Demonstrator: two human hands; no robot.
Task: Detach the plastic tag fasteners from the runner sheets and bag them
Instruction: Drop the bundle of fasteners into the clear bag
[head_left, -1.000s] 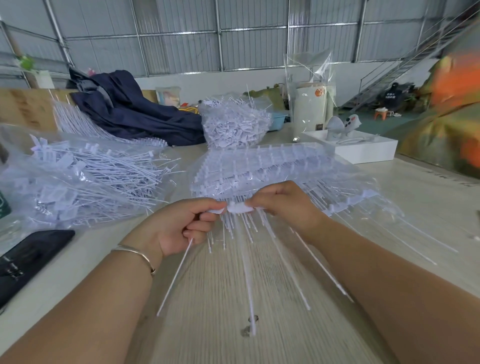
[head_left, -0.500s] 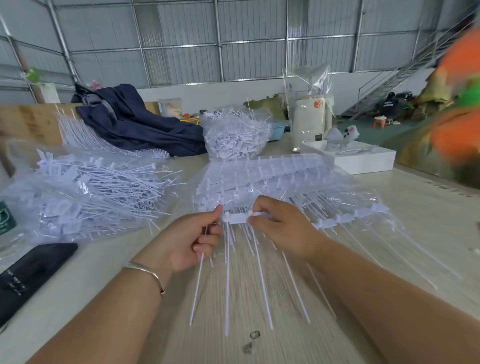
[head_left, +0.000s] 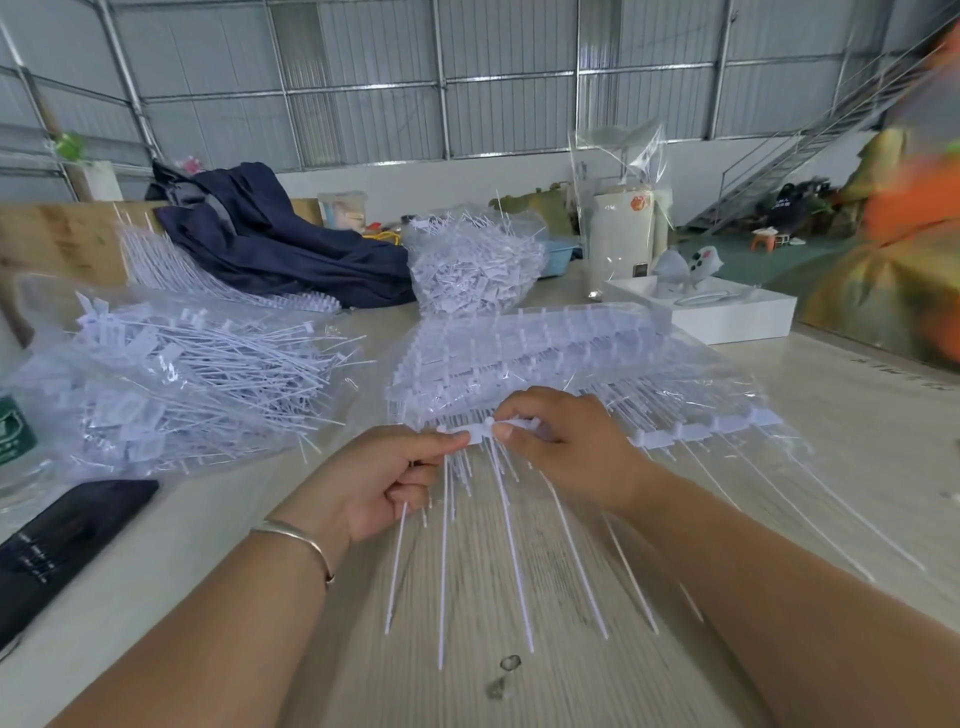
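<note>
Two hands pinch one runner strip (head_left: 480, 431): left hand (head_left: 395, 480), right hand (head_left: 563, 449). Bagged fasteners (head_left: 171, 379) left of them; stacked runner sheets (head_left: 519, 353) beyond remain, so much left.

White plastic tag fasteners (head_left: 498, 540) lie on a pale matt wood-grain desk (head_left: 857, 467); glossy clear plastic bag (head_left: 156, 384) at nine o'clock.

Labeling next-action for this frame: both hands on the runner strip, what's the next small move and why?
Probably snap the fastener off: the left hand and right hand pinch the runner strip on either side of one joint, with the left also gripping loose fastener stems. Once it is free, it likely joins that bundle, bound for the bag of detached fasteners on the left.
</note>
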